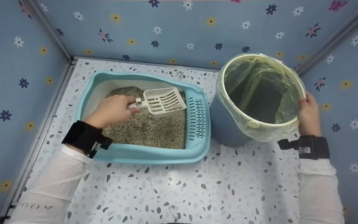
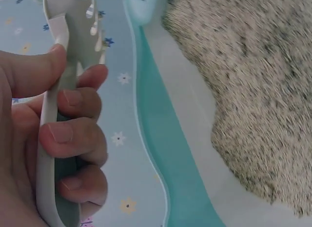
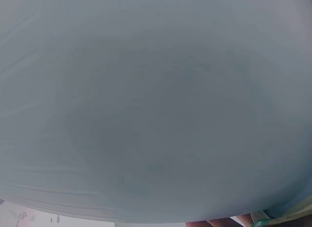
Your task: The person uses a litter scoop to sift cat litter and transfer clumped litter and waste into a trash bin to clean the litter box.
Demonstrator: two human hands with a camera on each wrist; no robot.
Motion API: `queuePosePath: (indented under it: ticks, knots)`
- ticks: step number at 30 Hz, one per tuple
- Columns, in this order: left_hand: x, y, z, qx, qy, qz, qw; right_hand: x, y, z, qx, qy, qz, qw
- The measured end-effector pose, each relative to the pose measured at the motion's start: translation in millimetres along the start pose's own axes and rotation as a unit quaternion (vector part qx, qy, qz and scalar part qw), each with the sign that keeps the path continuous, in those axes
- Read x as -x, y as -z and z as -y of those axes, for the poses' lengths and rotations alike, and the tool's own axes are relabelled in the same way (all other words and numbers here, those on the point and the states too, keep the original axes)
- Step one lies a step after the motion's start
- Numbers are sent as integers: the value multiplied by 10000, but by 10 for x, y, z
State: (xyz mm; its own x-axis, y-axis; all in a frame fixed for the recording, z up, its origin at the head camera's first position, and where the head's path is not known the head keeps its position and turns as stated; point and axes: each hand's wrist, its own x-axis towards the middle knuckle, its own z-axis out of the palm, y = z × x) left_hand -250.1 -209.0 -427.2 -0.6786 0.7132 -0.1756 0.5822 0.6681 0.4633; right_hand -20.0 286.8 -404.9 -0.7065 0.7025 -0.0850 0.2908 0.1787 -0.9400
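Observation:
My left hand (image 1: 113, 109) grips the handle of a slotted white litter scoop (image 1: 163, 101), fingers wrapped round it in the left wrist view. The scoop's head overlaps the litter and the tray's right end in the head view. Grey-brown cat litter (image 2: 258, 90) lies heaped in a turquoise litter tray (image 1: 148, 155). To the right, my right hand (image 1: 309, 115) holds the cream rim of a blue-grey bin (image 1: 228, 130). A thin yellowish bag (image 1: 269, 133) lines the bin and folds over its rim. The bin's side (image 3: 161, 110) fills most of the right wrist view.
A speckled white surface (image 1: 166, 189) carries the tray and bin, which stand close side by side. Blue flowered panels (image 1: 182, 34) rise at the back and both sides, joined by metal corner strips. The tray's right end has a slotted ledge (image 1: 196, 118).

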Motion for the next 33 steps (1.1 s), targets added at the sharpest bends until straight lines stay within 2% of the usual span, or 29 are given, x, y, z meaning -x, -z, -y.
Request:
queuePosePath:
  ticks: [6, 16, 22, 28, 33]
  knots:
    - [9, 199, -140, 406, 189, 290, 9986, 13, -7, 6, 85, 27, 98, 9999]
    - [-85, 543, -485, 290, 88, 506, 9983, 9, -25, 34, 77, -2, 77, 9999]
    - [-225, 671, -819, 172, -61, 571, 9982, 9, -21, 33, -68, 31, 92, 9999]
    - [-431, 732, -1191, -178, -261, 578, 9978, 2, -15, 18, -54, 42, 78, 9999]
    - [-608, 702, -1574, -565, -374, 339, 9971, 8, -5, 21, -98, -21, 6, 10000]
